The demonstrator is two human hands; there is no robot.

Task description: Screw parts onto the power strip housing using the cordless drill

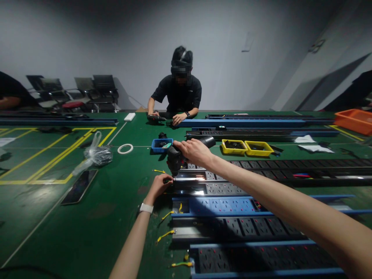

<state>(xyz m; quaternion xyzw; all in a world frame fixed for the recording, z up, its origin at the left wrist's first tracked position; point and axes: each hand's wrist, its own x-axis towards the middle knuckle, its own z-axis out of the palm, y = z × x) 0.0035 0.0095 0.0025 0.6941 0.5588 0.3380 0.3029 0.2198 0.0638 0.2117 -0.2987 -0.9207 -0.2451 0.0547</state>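
Note:
My right hand [194, 151] is wrapped round a black cordless drill [174, 162], which points down at the end of a power strip [190, 178]. Its tip meets the strip's left end near my left fingertips. My left hand [158, 186] has its fingers pressed together at that end, around a small dark piece I cannot make out. More power strips lie parallel, a blue one [221, 205] and a dark one [247, 228] among them. Yellow-green ground wires [165, 235] stick out from several left ends.
Beyond my hands are a blue bin [158, 145] and two yellow bins [258, 148]. Leftward lie a plastic bag [97, 153], a tape roll [125, 148] and a phone-like slab [80, 187]. A co-worker [178, 91] across the green table holds another drill [157, 118].

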